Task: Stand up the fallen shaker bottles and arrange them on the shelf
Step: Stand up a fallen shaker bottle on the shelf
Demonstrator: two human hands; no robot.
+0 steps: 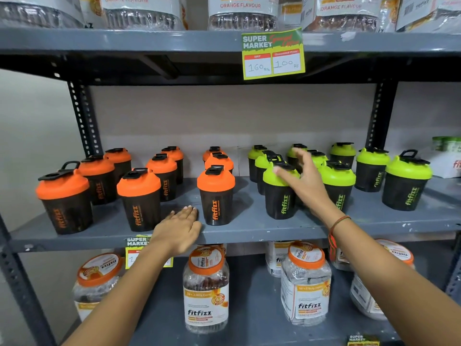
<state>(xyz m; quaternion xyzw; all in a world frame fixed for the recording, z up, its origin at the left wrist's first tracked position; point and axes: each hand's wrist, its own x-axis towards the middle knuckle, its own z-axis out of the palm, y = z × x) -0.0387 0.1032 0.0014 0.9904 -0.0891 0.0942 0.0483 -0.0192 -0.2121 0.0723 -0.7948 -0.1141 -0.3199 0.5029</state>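
Note:
Several black shaker bottles stand upright on the middle grey shelf [249, 231]. Those with orange lids [216, 196] fill the left half in rows; those with green lids [406, 181] fill the right half. My left hand [178, 229] lies flat, palm down, on the shelf's front edge between two front orange-lidded bottles, holding nothing. My right hand [303, 179] hovers with fingers spread over the front green-lidded bottle [280, 196], its fingertips at the lid, and it grips nothing. No bottle lies on its side in view.
Clear jars with orange lids [205, 283] stand on the shelf below. More jars [243, 13] line the shelf above, which carries a yellow-green price tag [273, 54]. Dark perforated uprights [83, 118] frame the bay. A white box [449, 163] sits at the far right.

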